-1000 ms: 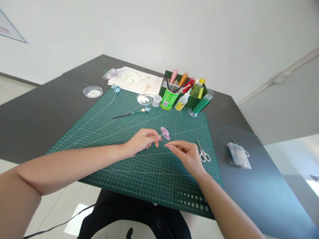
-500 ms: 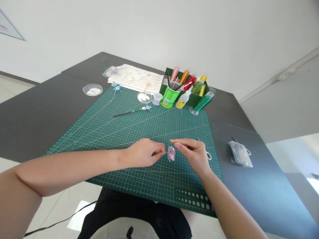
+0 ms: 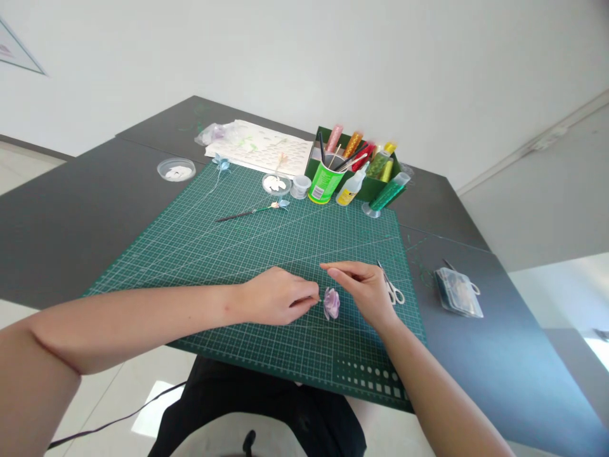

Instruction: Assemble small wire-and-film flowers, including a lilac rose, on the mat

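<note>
A small lilac artificial flower [image 3: 332, 303] faces right, just off the fingertips of my left hand [image 3: 280, 297]. That hand pinches it by its thin stem, most of which is hidden in the fingers. To the flower's upper right is my right hand [image 3: 364, 285], thumb and forefinger closed in a pinch; whatever lies between them is too small to make out. White-handled scissors [image 3: 394, 293] lie on the green cutting mat [image 3: 266, 251], partly behind my right hand. Farther back on the mat rests a dark thin stick with a blue flower [image 3: 284, 204] at its tip.
A green can of tools [image 3: 325, 184], a glue bottle [image 3: 351, 188] and a box of glitter tubes [image 3: 314, 152] stand at the back. Dishes of white pieces [image 3: 177, 170] sit left and centre. A clear plastic case [image 3: 457, 292] lies to the right.
The lilac flower has moved slightly right and down and turned, showing more of its petals. My right hand has shifted a little left and up, uncovering more of the scissors.
</note>
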Tool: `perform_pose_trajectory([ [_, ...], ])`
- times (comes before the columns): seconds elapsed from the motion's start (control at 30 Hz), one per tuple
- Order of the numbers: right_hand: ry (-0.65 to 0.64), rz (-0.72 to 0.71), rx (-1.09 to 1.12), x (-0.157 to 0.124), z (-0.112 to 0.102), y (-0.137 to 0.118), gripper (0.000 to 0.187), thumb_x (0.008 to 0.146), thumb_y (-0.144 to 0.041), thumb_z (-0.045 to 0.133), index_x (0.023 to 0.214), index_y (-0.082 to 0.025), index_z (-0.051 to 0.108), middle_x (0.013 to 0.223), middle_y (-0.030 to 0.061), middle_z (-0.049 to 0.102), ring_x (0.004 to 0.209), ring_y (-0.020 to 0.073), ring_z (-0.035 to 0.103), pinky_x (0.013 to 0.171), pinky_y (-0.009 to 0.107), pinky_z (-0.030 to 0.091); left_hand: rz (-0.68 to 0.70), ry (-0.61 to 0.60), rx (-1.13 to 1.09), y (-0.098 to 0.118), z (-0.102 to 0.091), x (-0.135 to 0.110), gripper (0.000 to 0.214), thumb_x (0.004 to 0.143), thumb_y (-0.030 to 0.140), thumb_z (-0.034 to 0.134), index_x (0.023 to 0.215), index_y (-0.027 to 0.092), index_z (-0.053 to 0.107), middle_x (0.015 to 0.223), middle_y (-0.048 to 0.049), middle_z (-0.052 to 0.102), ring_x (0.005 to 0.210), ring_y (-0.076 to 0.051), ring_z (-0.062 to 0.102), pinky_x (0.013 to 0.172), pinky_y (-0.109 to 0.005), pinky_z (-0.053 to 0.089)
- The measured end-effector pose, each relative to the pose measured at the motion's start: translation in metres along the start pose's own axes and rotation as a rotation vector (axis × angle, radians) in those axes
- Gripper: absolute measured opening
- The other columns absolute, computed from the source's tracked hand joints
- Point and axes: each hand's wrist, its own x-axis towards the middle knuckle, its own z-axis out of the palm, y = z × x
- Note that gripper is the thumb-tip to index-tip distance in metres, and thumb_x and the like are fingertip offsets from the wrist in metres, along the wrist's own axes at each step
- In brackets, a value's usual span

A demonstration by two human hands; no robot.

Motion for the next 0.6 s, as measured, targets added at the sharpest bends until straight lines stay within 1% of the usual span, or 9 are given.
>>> perform_pose_trajectory([
  [0.2,-0.055,-0.048,0.039,-0.0023,-0.0007,-0.0012,0.011,0.079,-0.027,0.079,0.085,-0.031,0.087,0.085,0.0036,0.084,0.068,0.0207,0.074,0.058,0.029,0.055,-0.001,-0.035,-0.073,-0.0008,0.0,0.0005,0.015,0.095,0.015,0.057,0.088,0.019,0.07,0.076,0.003,0.074,0.066,-0.013,0.069,0.058,-0.022,0.043],
  [0.33,-0.065,-0.026,0.033,-0.0024,0.0002,-0.0004,0.01,0.079,-0.03,0.079,0.086,-0.03,0.087,0.085,0.0046,0.084,0.069,0.0217,0.073,0.059,0.031,0.055,-0.001,-0.039,-0.112,-0.002,0.0012,0.0008,0.015,0.094,0.014,0.058,0.087,0.019,0.071,0.076,0.0027,0.075,0.067,-0.013,0.069,0.06,-0.021,0.043],
  [0.5,-0.012,0.036,-0.037,0.0006,0.0002,0.0034,0.014,0.08,-0.036,0.077,0.086,-0.027,0.088,0.079,0.006,0.082,0.065,0.021,0.067,0.055,0.031,0.048,0.008,-0.014,-0.173,-0.0045,0.0019,0.0012,0.013,0.092,0.013,0.059,0.087,0.019,0.07,0.076,0.0036,0.074,0.067,-0.012,0.068,0.061,-0.02,0.042],
  [0.6,0.023,0.061,-0.054,0.0023,-0.0003,0.0058,0.017,0.08,-0.038,0.077,0.086,-0.026,0.088,0.078,0.0066,0.081,0.065,0.0207,0.065,0.055,0.031,0.046,0.014,0.033,-0.184,-0.0055,0.0014,0.0015,0.012,0.092,0.013,0.059,0.088,0.019,0.069,0.078,0.0033,0.074,0.067,-0.011,0.067,0.061,-0.02,0.041],
])
